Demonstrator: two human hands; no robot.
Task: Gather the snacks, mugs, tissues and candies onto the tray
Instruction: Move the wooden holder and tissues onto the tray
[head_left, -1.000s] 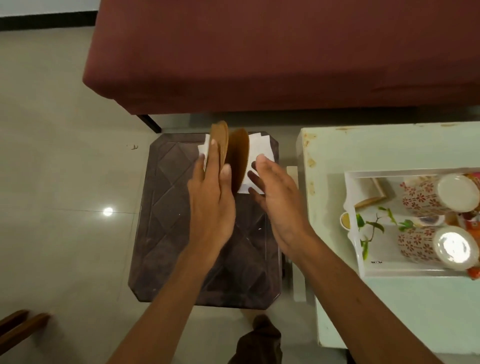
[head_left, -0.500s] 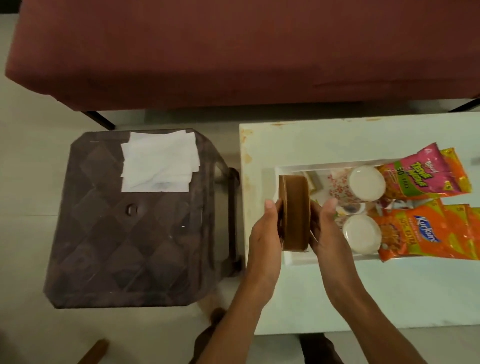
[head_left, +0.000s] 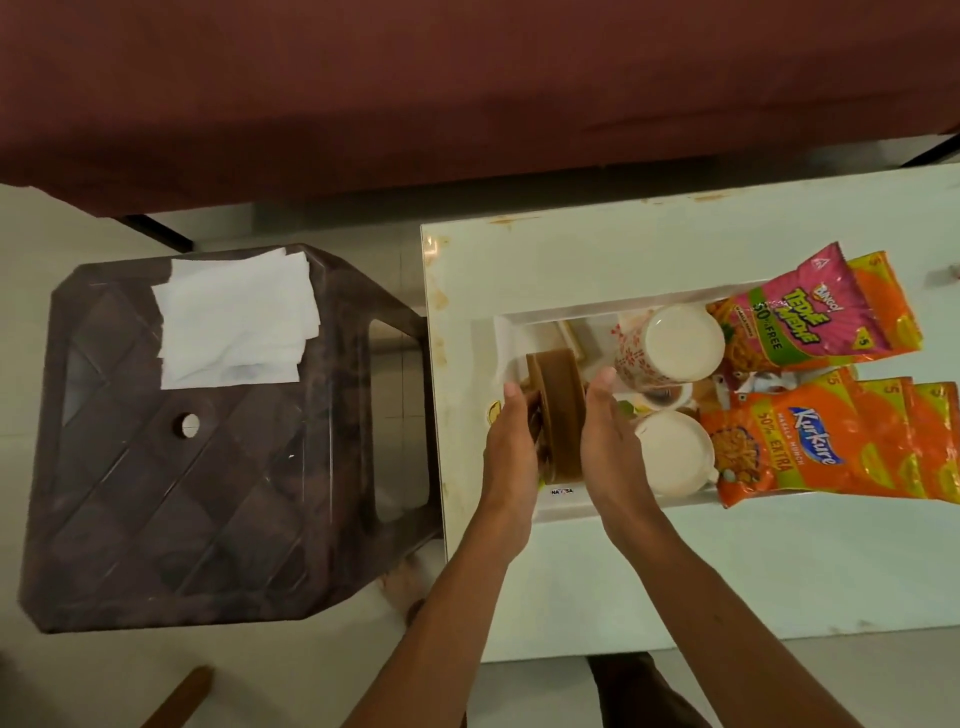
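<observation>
- Since half a second ago both hands have carried the brown round discs a little further over the white rectangular tray (head_left: 519, 325), and the discs now stand on edge just above its near-left corner.
- Left hand (head_left: 511, 441) is flat against one face of the stack of brown round discs (head_left: 558, 410), and right hand (head_left: 610, 441) presses the other face with fingers straight; together they clamp the stack between open palms.
- Discs look smooth, matte and thick-rimmed, like wooden coasters.
- Inside the tray, right of the discs, lie two white ceramic mugs with a red flower print (head_left: 675, 345), on their sides with the pale bases facing up.
- Over the tray's right end lie glossy foil snack packets: a pink one (head_left: 810, 317) reading "Bingo! Tedhe Medhe, 50% FREE", and orange ones (head_left: 810, 447) reading "Kurkure, 50% EXTRA".
- Tray sits on a pale, glossy tabletop (head_left: 675, 582) with rust-coloured stains at its left edge.
- Left of the tray, well apart from it, a dark brown plastic stool with a diamond-embossed seat (head_left: 197, 467) carries a loose pile of white paper tissues (head_left: 234, 322).
</observation>
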